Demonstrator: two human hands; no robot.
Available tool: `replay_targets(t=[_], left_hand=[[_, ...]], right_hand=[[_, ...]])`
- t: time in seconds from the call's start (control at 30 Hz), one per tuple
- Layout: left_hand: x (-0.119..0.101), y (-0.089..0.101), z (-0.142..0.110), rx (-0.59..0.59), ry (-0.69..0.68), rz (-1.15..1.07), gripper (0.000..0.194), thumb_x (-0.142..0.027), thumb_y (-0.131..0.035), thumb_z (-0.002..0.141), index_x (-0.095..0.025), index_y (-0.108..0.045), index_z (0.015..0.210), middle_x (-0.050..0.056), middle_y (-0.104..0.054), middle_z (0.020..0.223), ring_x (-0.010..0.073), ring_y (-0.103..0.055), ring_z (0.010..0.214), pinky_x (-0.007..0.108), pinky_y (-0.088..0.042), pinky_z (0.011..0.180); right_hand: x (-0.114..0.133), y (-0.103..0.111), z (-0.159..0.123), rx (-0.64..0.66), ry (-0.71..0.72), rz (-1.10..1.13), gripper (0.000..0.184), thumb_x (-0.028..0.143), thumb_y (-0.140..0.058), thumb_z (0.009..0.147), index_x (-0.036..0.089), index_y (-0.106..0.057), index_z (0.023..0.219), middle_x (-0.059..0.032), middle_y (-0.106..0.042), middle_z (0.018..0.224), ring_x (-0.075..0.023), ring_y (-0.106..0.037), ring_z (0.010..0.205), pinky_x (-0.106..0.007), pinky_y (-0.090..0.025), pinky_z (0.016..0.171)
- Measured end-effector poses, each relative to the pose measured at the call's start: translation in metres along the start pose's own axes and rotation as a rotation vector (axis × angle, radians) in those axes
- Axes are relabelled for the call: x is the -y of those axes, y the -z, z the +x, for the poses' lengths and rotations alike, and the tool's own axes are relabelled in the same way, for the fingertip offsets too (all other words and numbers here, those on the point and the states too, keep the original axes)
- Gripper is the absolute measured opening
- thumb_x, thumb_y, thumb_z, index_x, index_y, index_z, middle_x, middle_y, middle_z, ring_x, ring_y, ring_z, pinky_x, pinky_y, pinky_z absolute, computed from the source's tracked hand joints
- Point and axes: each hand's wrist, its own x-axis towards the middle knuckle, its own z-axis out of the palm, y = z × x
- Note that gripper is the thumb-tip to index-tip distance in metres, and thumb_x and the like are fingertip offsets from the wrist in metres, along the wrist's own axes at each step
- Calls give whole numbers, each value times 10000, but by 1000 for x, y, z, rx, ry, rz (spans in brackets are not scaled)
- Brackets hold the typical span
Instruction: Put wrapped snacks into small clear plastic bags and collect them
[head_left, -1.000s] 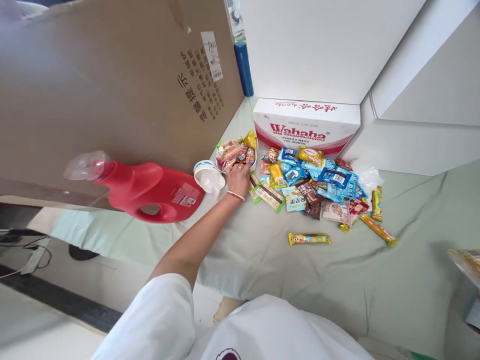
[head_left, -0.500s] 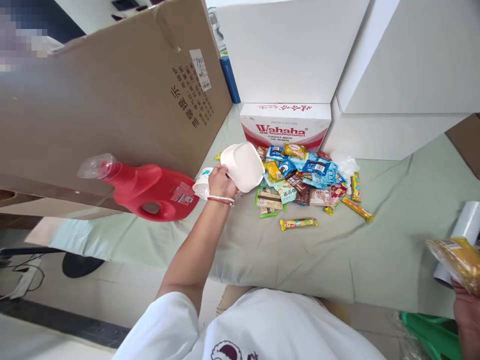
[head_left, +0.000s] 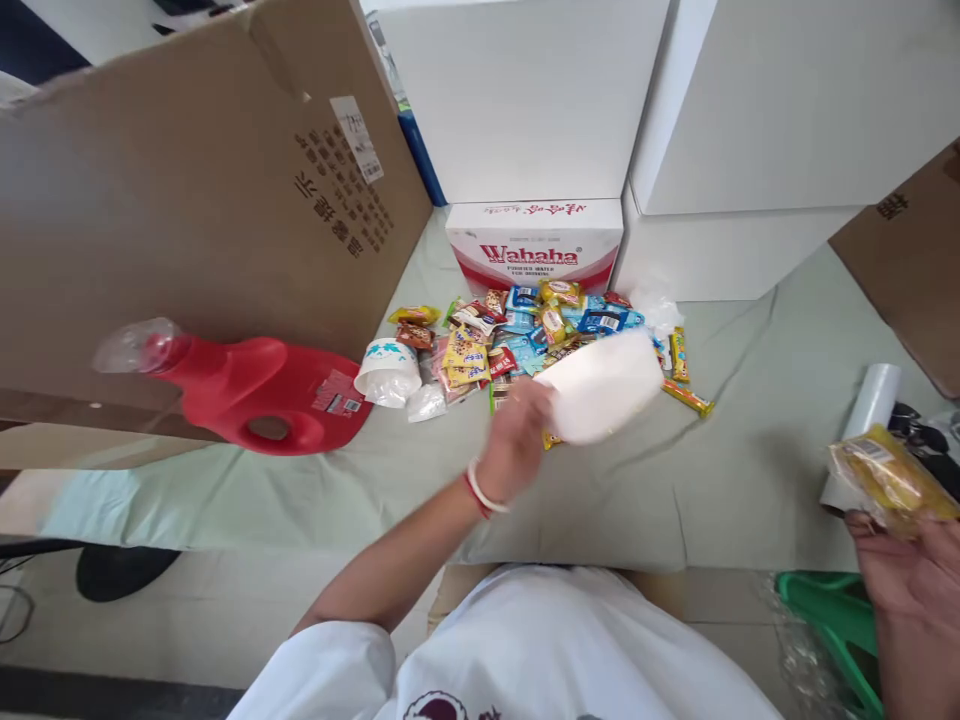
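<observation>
My left hand (head_left: 519,440) grips the edge of a white plastic tray (head_left: 604,388), blurred by motion, above the front of the snack pile. Small wrapped snacks (head_left: 466,352) in yellow, red and blue lie heaped under and behind it. At the far right, my right hand (head_left: 900,575) holds a clear packet with yellow contents (head_left: 889,475), its fingers under the lower edge. A paper cup (head_left: 388,372) with blue leaf prints leans among clear plastic wrap left of the pile. The tray hides part of the snacks.
A red detergent jug (head_left: 262,395) lies at the left, against a large cardboard box (head_left: 225,200). Behind the snacks stand a Wahaha carton (head_left: 534,250) and white boxes (head_left: 517,100). A white roll (head_left: 862,430) lies at the right, with a green stool or bin (head_left: 832,630) below the table edge.
My left hand has swung the tray right and toward me, uncovering the cup and the left-hand snacks. My right hand has come further into view with the packet. The view has shifted right.
</observation>
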Motion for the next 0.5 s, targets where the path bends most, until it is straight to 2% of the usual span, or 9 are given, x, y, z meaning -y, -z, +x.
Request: replay_targets(t=[0.1,0.13,0.2,0.27,0.33,0.37,0.4,0.47,0.5], left_hand=[[-11,-61,-51,270,-421,104,285,-342,-468,1023,-244,-725,950,45,-727,844,187,-675,926,353,-541,924],[-10,-75,-62,325,-564,134,179,-263,-540,992,-251,-719,982,34,-739,849,182,-676,953,361,-511,949],[-4,-93,-75,341,-774,225,180,-158,-584,956,-252,-693,1063,30,-749,883,182,-668,1011,380,-467,965],[1,-101,-80,286,-835,269,188,-147,-605,946,-242,-685,1087,30,-746,901,184,-661,1042,383,-447,977],[3,-101,-84,221,-853,273,210,-159,-626,937,-255,-687,1113,32,-752,960,186,-655,1087,387,-435,1014],[4,-99,-88,182,-853,272,237,-170,-642,926,-269,-688,1136,33,-755,1000,189,-650,1111,389,-432,1034],[4,-95,-92,137,-844,271,267,-183,-656,913,-285,-686,1159,35,-755,1033,192,-646,1127,389,-435,1045],[10,-80,-102,28,-792,277,321,-200,-663,889,-304,-677,1192,43,-752,1051,204,-649,1116,395,-463,1027],[15,-70,-107,-27,-745,284,335,-200,-652,880,-308,-671,1197,50,-749,1037,214,-653,1094,405,-481,1002]], right_hand=[[32,-6,2,65,-102,133,638,553,-351,962,405,-408,1579,-166,-447,1583,-425,-521,1370,-622,-516,716],[44,-12,1,100,-132,153,644,530,-362,969,352,-418,1585,-208,-475,1547,-427,-544,1347,-606,-537,755],[67,-30,0,245,-154,158,621,510,-435,973,290,-470,1552,-238,-594,1396,-416,-640,1214,-551,-575,796],[86,-60,-2,524,-140,124,548,520,-511,969,277,-563,1457,-170,-702,1207,-350,-709,1032,-463,-603,779],[99,-98,-4,801,-86,-7,474,535,-511,985,264,-630,1355,-84,-741,1042,-268,-716,877,-369,-604,722],[104,-117,-4,855,-49,-126,450,524,-480,1005,249,-646,1319,-63,-744,970,-238,-708,806,-332,-590,677],[107,-135,-5,855,2,-287,412,479,-465,1019,234,-659,1288,-57,-743,932,-220,-700,769,-309,-575,658],[109,-159,-8,803,156,-636,317,369,-534,1000,220,-680,1240,-82,-748,1000,-230,-703,854,-291,-553,677],[110,-165,-10,768,243,-771,281,324,-565,986,221,-690,1215,-99,-744,1068,-246,-696,936,-293,-548,693]])
